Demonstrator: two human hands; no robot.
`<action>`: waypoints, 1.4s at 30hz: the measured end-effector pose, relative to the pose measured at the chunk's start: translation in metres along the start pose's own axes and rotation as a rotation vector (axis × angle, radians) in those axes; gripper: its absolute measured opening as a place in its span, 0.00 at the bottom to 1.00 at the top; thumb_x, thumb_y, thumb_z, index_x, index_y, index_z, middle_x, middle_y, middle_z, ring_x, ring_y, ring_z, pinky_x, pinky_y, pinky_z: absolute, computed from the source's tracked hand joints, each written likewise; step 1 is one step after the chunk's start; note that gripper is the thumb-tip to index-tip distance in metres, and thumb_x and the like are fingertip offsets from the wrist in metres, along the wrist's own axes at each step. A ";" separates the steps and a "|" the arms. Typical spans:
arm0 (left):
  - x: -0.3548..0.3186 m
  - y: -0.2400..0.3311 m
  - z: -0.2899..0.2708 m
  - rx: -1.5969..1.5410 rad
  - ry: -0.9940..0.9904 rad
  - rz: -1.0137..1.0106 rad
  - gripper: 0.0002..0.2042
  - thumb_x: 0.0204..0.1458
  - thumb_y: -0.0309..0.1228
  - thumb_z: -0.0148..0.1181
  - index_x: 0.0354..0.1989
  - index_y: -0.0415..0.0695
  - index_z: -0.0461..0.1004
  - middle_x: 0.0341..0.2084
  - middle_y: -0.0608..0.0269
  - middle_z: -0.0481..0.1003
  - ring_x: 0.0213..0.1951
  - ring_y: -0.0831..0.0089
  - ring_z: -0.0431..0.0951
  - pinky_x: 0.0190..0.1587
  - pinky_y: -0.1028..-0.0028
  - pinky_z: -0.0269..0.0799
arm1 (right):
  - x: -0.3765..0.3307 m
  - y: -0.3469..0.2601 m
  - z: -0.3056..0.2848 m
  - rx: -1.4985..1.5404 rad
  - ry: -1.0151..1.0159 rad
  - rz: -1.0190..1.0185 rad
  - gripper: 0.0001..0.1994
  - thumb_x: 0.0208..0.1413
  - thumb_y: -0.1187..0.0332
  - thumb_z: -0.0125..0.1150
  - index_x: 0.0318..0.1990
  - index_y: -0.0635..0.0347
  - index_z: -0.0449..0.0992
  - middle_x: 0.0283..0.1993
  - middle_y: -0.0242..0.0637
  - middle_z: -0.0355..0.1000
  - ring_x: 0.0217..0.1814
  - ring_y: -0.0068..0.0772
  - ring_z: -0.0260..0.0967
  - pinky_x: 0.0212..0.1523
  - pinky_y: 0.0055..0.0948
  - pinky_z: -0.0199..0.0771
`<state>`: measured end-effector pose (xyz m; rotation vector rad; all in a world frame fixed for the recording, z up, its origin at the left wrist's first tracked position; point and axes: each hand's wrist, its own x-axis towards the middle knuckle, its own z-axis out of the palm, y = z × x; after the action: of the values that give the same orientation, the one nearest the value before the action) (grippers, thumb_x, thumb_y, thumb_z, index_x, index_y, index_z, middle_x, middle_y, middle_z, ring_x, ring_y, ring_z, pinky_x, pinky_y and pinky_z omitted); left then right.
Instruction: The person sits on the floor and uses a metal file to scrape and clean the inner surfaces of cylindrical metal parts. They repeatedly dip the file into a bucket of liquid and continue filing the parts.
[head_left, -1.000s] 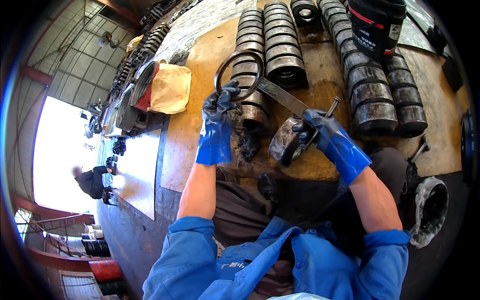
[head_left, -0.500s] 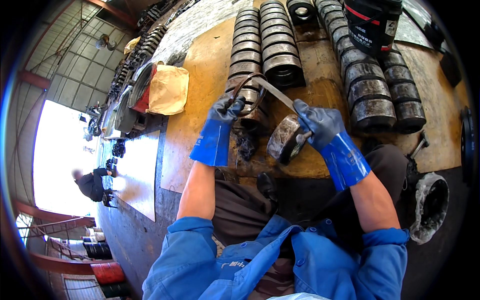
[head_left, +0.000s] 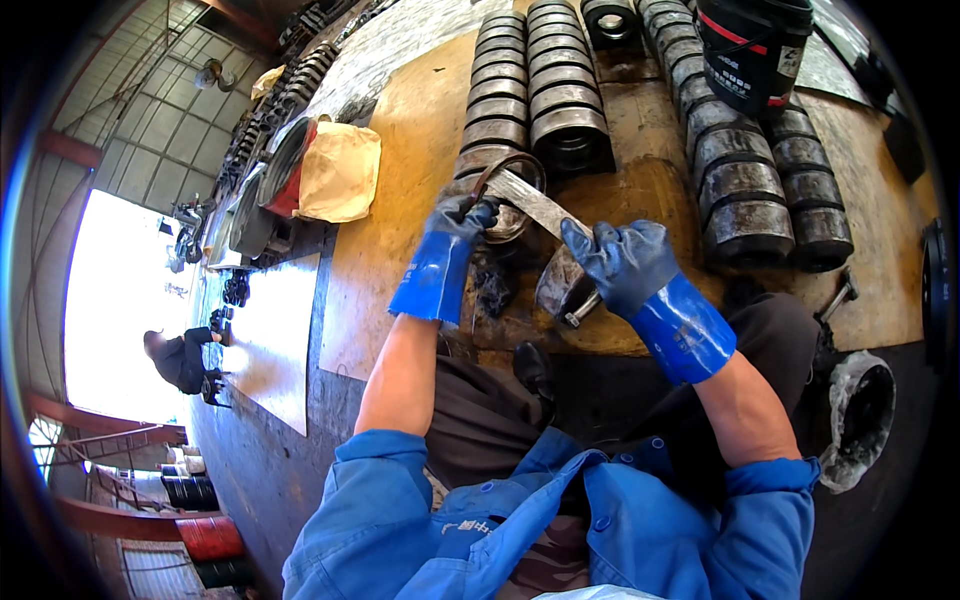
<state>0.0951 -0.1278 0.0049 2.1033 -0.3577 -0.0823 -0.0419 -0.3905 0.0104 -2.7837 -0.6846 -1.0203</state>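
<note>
My left hand [head_left: 463, 212], in a blue and dark rubber glove, is closed on a thin brown ring [head_left: 542, 178], holding it up in front of the near end of a row of metal cylinders [head_left: 492, 133]. In my right hand [head_left: 625, 262], gloved alike, is a flat grey metal bar [head_left: 532, 203], like a file or scraper. Its far end lies against or just over the ring's inner edge; I cannot tell whether they touch. A bolt-like metal end [head_left: 583, 309] sticks out below the right fist. Under the bar, a thick dirty metal ring [head_left: 555, 283] rests on the board, partly hidden.
More cylinder rows [head_left: 735, 180] lie to the right, with a black bucket [head_left: 745, 60] on top. A hammer-like tool [head_left: 840, 295] and a plastic-wrapped ring [head_left: 862, 415] are near my right knee. Brown paper [head_left: 340, 172] lies at left; a person [head_left: 182, 362] sits farther off.
The bar has turned so its broad face shows, and my right hand has shifted slightly left and down. My left hand and the ring have moved a little to the right.
</note>
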 end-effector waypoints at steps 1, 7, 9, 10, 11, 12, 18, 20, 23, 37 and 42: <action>-0.004 0.008 0.001 -0.071 -0.005 -0.040 0.11 0.57 0.32 0.56 0.42 0.39 0.77 0.29 0.66 0.79 0.29 0.84 0.74 0.30 0.82 0.67 | 0.000 -0.001 0.001 -0.012 0.008 0.009 0.24 0.45 0.69 0.54 0.54 0.53 0.72 0.29 0.32 0.68 0.22 0.30 0.66 0.24 0.35 0.64; -0.011 0.024 0.004 -0.196 -0.023 -0.134 0.12 0.57 0.35 0.57 0.42 0.40 0.77 0.33 0.64 0.80 0.29 0.82 0.76 0.26 0.81 0.66 | -0.004 0.012 -0.001 0.052 0.061 0.033 0.21 0.46 0.67 0.56 0.52 0.50 0.73 0.28 0.33 0.71 0.23 0.31 0.70 0.26 0.35 0.67; -0.011 0.028 0.003 -0.254 -0.010 -0.181 0.13 0.57 0.36 0.57 0.42 0.39 0.76 0.34 0.62 0.80 0.30 0.81 0.77 0.26 0.81 0.67 | -0.012 0.018 0.002 0.163 0.157 0.084 0.23 0.43 0.72 0.60 0.51 0.50 0.73 0.30 0.33 0.72 0.25 0.33 0.71 0.28 0.36 0.70; -0.010 0.028 0.002 -0.311 0.004 -0.227 0.13 0.57 0.37 0.56 0.42 0.39 0.76 0.36 0.60 0.80 0.31 0.79 0.78 0.25 0.81 0.67 | -0.015 0.019 -0.003 0.328 0.129 0.190 0.23 0.43 0.73 0.60 0.51 0.51 0.74 0.30 0.34 0.73 0.26 0.35 0.72 0.30 0.36 0.71; -0.009 0.027 0.002 -0.312 0.004 -0.228 0.13 0.57 0.37 0.56 0.42 0.39 0.76 0.36 0.60 0.80 0.31 0.79 0.78 0.25 0.81 0.67 | -0.016 0.020 -0.006 0.492 0.100 0.298 0.23 0.43 0.75 0.61 0.51 0.51 0.74 0.30 0.34 0.73 0.28 0.36 0.72 0.31 0.37 0.72; -0.007 0.024 0.002 -0.344 0.012 -0.242 0.13 0.57 0.37 0.56 0.41 0.39 0.76 0.37 0.58 0.80 0.32 0.78 0.79 0.25 0.81 0.68 | -0.011 0.018 -0.006 0.607 0.203 0.386 0.19 0.48 0.77 0.58 0.50 0.56 0.74 0.31 0.34 0.74 0.30 0.34 0.74 0.33 0.31 0.73; -0.008 0.028 0.009 -0.388 0.024 -0.279 0.13 0.58 0.37 0.55 0.41 0.38 0.76 0.37 0.57 0.80 0.33 0.75 0.80 0.26 0.82 0.69 | -0.003 0.030 -0.012 1.441 -0.092 1.018 0.14 0.62 0.69 0.49 0.53 0.64 0.71 0.34 0.38 0.76 0.34 0.23 0.75 0.31 0.22 0.75; -0.013 0.039 0.012 -0.357 0.022 -0.295 0.13 0.58 0.36 0.55 0.41 0.38 0.76 0.35 0.58 0.80 0.32 0.75 0.80 0.26 0.82 0.69 | 0.001 0.029 -0.018 1.451 -0.183 1.152 0.15 0.63 0.68 0.49 0.54 0.64 0.70 0.35 0.41 0.77 0.32 0.23 0.76 0.28 0.21 0.76; -0.012 0.037 0.015 -0.318 -0.013 -0.292 0.13 0.57 0.36 0.56 0.41 0.38 0.77 0.34 0.59 0.80 0.31 0.76 0.79 0.26 0.81 0.70 | 0.001 0.027 -0.013 1.459 -0.173 1.163 0.15 0.62 0.68 0.50 0.53 0.64 0.71 0.34 0.39 0.76 0.32 0.23 0.75 0.26 0.21 0.75; -0.008 0.019 0.015 -0.267 -0.062 -0.105 0.13 0.58 0.35 0.56 0.41 0.38 0.78 0.30 0.63 0.80 0.29 0.81 0.77 0.29 0.81 0.69 | -0.017 0.006 0.016 0.831 0.094 0.355 0.12 0.56 0.70 0.56 0.48 0.57 0.75 0.38 0.43 0.76 0.36 0.39 0.76 0.37 0.31 0.75; -0.004 0.020 0.004 -0.302 0.009 -0.244 0.15 0.59 0.37 0.54 0.43 0.38 0.76 0.37 0.60 0.79 0.32 0.78 0.78 0.29 0.81 0.70 | -0.011 0.020 -0.008 1.311 -0.149 0.826 0.13 0.61 0.67 0.51 0.49 0.65 0.72 0.38 0.41 0.76 0.34 0.27 0.75 0.31 0.22 0.75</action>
<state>0.0861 -0.1396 0.0192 1.8373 -0.0747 -0.2548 -0.0448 -0.4146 0.0111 -1.6300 -0.0475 -0.0580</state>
